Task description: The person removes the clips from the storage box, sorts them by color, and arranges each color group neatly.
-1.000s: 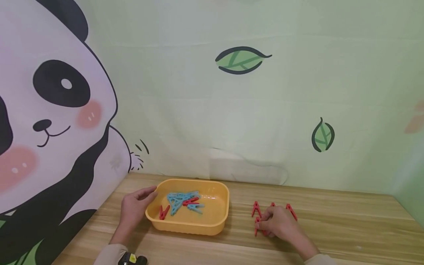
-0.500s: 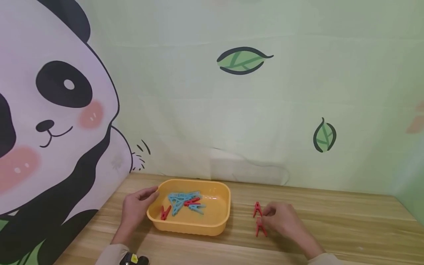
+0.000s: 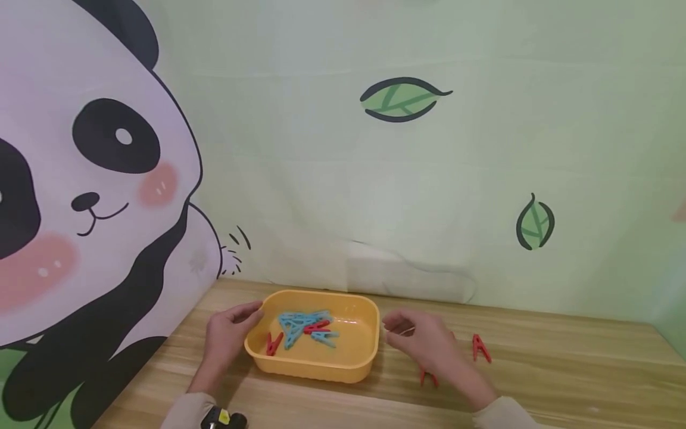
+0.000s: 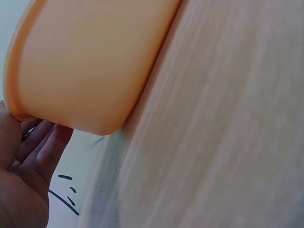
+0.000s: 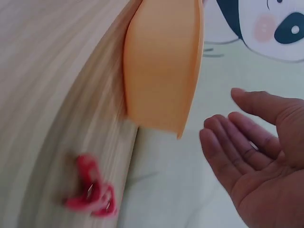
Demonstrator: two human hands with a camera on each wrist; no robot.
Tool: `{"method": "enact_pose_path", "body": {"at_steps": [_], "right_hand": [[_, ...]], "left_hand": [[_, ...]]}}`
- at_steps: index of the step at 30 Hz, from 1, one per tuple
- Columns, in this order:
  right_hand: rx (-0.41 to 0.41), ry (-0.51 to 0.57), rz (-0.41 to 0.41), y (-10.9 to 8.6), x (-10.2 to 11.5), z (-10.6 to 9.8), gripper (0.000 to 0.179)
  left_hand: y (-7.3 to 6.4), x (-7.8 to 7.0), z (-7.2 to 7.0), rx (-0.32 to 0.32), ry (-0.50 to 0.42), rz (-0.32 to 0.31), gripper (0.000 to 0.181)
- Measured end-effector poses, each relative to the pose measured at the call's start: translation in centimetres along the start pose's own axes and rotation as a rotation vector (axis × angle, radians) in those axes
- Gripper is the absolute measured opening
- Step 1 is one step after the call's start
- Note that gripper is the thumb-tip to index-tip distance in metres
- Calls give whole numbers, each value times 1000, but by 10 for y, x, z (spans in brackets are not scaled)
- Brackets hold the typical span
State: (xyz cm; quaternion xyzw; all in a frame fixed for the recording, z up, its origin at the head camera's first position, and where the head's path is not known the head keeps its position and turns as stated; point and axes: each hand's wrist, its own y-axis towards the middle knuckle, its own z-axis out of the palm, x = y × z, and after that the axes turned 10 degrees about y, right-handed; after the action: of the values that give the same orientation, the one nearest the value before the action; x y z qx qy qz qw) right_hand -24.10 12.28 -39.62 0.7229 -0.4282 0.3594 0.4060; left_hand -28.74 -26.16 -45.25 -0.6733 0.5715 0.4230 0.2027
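My left hand [image 3: 229, 336] holds the left rim of a yellow plastic basin [image 3: 316, 370], thumb at the rim; in the left wrist view its fingers [image 4: 53, 151] lie against the outer wall. Several light-blue clothespins [image 3: 292, 325] lie in the basin with two red clothespins [image 3: 274, 344]. Beside the right rim, my right hand [image 3: 429, 339] hovers with nothing in it. The right wrist view shows its fingers [image 5: 237, 147] loosely extended and the thumb apart. Under and behind this hand, a red clothespin [image 3: 428, 378] on the table is partly covered.
Farther right on the wooden table [image 3: 563, 369] lies another red clothespin [image 3: 480, 348]. A red bit shows just behind my right hand. A pale green backdrop [image 3: 300, 179] with a panda picture [image 3: 177, 256] and leaf drawings rises behind the table.
My right hand has moved left from among the red clothespins to the basin's right rim, uncovering a red clothespin at the right. The left hand stays at the basin; the view has shifted slightly.
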Motion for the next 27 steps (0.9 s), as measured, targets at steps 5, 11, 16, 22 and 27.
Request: {"method": "enact_pose_path", "body": {"at_steps": [5, 11, 16, 22, 27], "right_hand": [[72, 45, -71, 19, 7, 19, 18], [152, 1, -113, 41, 10, 42, 21], [218, -59, -114, 59, 12, 57, 23], [284, -116, -61, 77, 14, 69, 22], [326, -131, -19, 91, 16, 80, 26]], "left_hand": [[0, -2, 1, 5, -4, -2, 31], [-1, -3, 2, 8, 4, -6, 31], [-1, -1, 1, 4, 6, -3, 31], [-1, -1, 0, 6, 2, -7, 31], [-1, 0, 0, 5, 2, -5, 32]]}}
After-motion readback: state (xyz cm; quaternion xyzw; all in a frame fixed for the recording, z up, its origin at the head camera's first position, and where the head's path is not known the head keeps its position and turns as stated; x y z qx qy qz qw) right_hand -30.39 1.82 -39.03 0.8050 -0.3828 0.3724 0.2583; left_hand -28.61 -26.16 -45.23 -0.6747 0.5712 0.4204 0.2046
